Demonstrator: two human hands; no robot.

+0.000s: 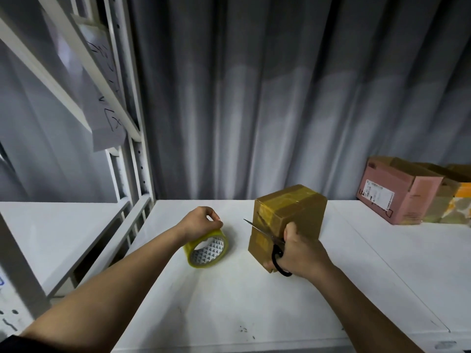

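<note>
2 hands at work over 1 white surface [229, 301].

Item 1: tape roll [207, 249], yellowish clear tape on a core printed with grey triangles. It stands on its edge, left of centre on the surface and well clear of the box. The left hand [201, 222] sits on its top rim, fingers curled down around the rim, thumb and forefinger pinched together.

Item 2: scissors [265, 233], black handles, pale blades. The right hand [303, 253] is closed around the handle loops. The blades point up and to the left across the near face of the box; whether they touch it cannot be told.

Item 3: box [300, 210], brown cardboard, upright on the surface right of centre, with glossy tape bands over its top and near face. The right hand lies against its lower near corner.

Other stock: 1 pink carton [397, 194] with a white label at the far right, more cartons beside it; 1 white shelf frame [137, 161] at left with a handwritten paper sheet [107, 115] hanging on it; 1 grey curtain [280, 98] behind.
</note>
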